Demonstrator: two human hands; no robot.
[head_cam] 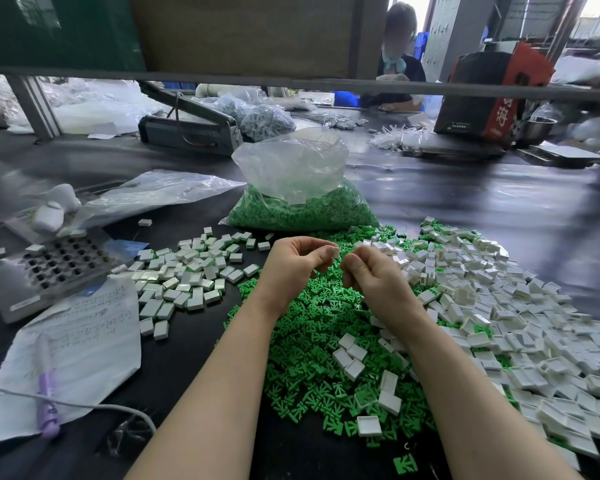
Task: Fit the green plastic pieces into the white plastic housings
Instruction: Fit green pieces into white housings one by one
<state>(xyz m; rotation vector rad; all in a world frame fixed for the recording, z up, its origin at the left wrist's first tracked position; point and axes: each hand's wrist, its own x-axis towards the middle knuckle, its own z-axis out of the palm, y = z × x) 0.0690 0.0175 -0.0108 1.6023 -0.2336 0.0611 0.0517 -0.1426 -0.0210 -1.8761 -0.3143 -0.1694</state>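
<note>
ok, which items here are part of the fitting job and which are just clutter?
Job:
- left hand pinching a white housing
- right hand, fingers curled; contents not visible
- loose green pieces
- empty housings pile
- white pile to the left
- bag of green pieces

Clutter:
- handwritten paper
- purple pen
- perforated metal block
- heat sealer

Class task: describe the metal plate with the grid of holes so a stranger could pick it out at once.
Start at the big clear bag of green pieces behind the hands, then look far left. Above the handwritten paper sheet lies the metal plate, the only thing with rows of dark holes.
</note>
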